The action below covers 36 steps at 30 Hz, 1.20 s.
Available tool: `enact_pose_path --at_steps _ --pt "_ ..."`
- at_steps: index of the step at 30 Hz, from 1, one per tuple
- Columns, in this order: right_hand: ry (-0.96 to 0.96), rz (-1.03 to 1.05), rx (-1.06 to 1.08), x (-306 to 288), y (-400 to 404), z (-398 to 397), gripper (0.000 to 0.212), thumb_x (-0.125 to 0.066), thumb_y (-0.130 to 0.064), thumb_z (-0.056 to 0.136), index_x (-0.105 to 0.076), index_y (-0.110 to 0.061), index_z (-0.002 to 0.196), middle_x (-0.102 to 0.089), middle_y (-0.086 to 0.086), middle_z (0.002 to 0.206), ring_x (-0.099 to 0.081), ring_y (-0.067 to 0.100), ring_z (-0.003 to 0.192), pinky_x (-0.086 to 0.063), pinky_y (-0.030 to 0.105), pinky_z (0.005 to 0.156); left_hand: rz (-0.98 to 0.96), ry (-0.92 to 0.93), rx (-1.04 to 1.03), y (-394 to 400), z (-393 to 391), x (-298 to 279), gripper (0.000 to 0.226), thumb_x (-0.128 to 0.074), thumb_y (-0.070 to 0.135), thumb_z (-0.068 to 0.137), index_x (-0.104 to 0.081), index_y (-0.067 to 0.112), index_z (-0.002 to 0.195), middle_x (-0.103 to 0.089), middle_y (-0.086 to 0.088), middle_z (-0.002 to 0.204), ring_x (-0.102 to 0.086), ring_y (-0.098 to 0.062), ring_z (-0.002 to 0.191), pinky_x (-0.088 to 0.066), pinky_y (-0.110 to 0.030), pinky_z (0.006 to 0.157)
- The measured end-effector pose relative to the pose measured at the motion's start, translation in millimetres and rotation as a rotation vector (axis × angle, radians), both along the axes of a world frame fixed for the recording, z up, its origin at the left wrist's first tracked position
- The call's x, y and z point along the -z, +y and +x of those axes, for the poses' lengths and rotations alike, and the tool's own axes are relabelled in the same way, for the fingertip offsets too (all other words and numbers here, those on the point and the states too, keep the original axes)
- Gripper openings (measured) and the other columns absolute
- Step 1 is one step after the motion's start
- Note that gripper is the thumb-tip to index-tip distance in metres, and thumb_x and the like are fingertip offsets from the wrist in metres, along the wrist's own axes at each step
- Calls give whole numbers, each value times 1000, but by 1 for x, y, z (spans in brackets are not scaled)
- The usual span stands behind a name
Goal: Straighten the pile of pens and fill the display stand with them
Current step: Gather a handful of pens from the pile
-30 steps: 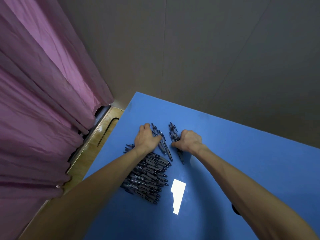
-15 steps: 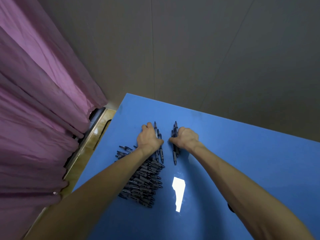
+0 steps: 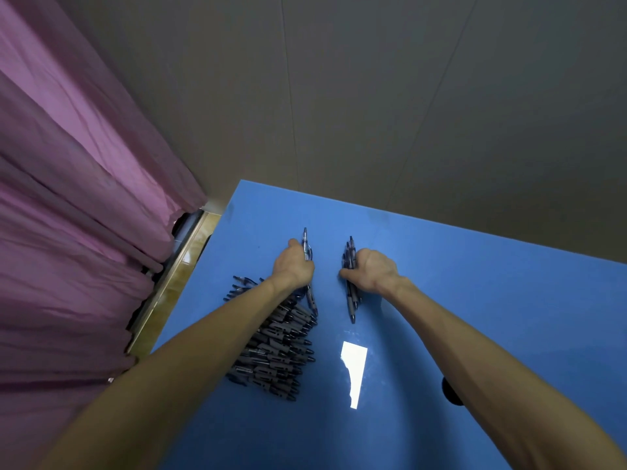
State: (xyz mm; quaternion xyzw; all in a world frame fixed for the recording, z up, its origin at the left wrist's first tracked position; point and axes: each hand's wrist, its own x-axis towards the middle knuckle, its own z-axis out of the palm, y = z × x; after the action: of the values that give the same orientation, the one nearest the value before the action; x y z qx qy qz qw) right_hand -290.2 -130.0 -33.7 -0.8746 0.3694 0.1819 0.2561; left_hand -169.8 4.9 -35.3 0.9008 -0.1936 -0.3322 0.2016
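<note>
A pile of dark grey pens (image 3: pixel 276 354) lies in rough rows on the blue table (image 3: pixel 475 300), partly under my left forearm. My left hand (image 3: pixel 293 266) grips a small bunch of pens (image 3: pixel 307 247) just beyond the pile, their ends sticking out past my fingers. A little to the right, my right hand (image 3: pixel 371 269) grips a second bunch of pens (image 3: pixel 351 300), which points toward me and away. Both bunches lie near the table surface, roughly parallel, with a gap between them. No display stand is in view.
A purple curtain (image 3: pixel 74 215) hangs along the left, beside the table's left edge. A grey wall (image 3: pixel 373 96) stands behind the table's far edge. A small dark round object (image 3: pixel 449 391) peeks out beside my right forearm. A bright light reflection (image 3: pixel 354 368) shows on the table.
Both hands have turned their bunches of pens from slanted to nearly parallel, then drawn apart, widening the gap between them. The view has also shifted a little.
</note>
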Motion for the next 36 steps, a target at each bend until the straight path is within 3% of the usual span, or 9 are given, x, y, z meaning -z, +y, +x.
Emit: enact_pose_path --at_steps 4,9,11,15,20,26,30,33,36 --pt "-74 52 64 5 -1 -7 37 -68 -46 85 -47 -20 69 -54 -2 68 -53 21 66 -33 29 53 -149 153 -226 9 6 -6 31 -58 10 99 -38 9 121 -67 -13 108 -66 -33 102 -56 -45 89" --pt "-159 67 99 5 2 -21 43 -71 -43 83 -42 -18 60 -46 -2 55 -44 19 54 -33 29 49 -373 288 -416 20 11 -8 32 -66 16 89 -50 6 114 -72 -12 106 -69 -32 101 -58 -50 90" --pt "-183 13 84 5 8 -25 42 -68 -41 85 -43 -18 61 -49 -2 56 -47 21 56 -32 30 49 -463 319 -457 24 6 -24 7 -63 11 97 -56 11 98 -73 -12 108 -68 -28 94 -56 -39 80" --pt "-231 -31 44 5 21 -36 43 -58 -42 97 -44 -17 65 -51 -2 65 -53 26 66 -30 32 52 -555 382 -472 35 -2 -42 13 -52 10 106 -55 15 94 -76 -5 104 -65 -20 89 -47 -26 65" --pt "-205 -16 75 3 35 -48 39 -47 -43 105 -45 -19 74 -52 -3 71 -54 25 74 -36 33 64 -608 411 -475 53 -13 -57 10 -50 10 107 -53 13 98 -77 -5 106 -71 -16 85 -48 -25 64" --pt "-302 198 259 -5 42 -61 40 -57 -37 100 -42 -15 69 -52 1 66 -51 23 66 -38 34 59 -623 345 -483 72 -30 -81 11 -48 13 108 -53 14 99 -76 -4 102 -64 1 52 -46 -17 49" --pt "-437 368 397 -23 49 -75 32 -55 -25 98 -41 -15 71 -46 5 65 -42 22 60 -35 32 60 -575 301 -475 77 -43 -97 26 -43 17 110 -62 7 94 -74 -6 99 -61 -17 73 -49 -28 68" --pt "-526 454 474 -43 55 -96 26 -51 -19 93 -37 -17 71 -44 7 68 -37 20 56 -33 32 57 -547 257 -430 80 -57 -113 31 -42 17 110 -65 -4 106 -65 -4 78 -49 -16 62 -44 -20 49" --pt "-605 514 534 -70 63 -123 29 -51 -18 92 -32 -20 71 -40 0 61 -32 14 49 -27 26 46 -551 213 -373 83 -80 -129 30 -44 17 108 -67 -2 102 -69 -5 85 -43 -14 62 -39 -26 57"
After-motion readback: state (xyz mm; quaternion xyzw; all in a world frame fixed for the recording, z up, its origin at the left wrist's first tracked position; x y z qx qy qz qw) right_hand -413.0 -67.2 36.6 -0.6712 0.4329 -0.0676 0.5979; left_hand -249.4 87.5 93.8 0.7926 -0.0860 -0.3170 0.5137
